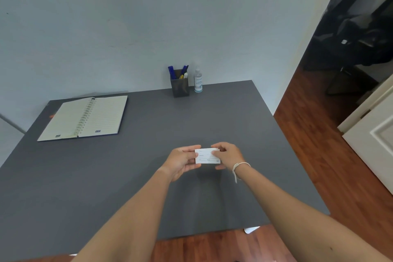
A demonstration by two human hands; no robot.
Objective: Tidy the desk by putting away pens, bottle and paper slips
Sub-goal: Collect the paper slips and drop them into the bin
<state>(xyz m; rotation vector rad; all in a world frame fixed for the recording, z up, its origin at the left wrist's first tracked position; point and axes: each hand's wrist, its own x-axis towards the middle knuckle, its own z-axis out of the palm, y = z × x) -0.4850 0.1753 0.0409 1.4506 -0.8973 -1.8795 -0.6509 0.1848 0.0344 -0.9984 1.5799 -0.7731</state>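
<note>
White paper slips [206,155] pinched by both hands — left [182,160], right [230,155] — above open mid-desk [148,166].

Single head-worn wide-angle view, looking forward and down from above the desk's [131,168] near edge, facing the wall [106,27] behind it, both forearms reaching in from the bottom (edges curved by the lens), floor [319,134] and doorway at right.
</note>
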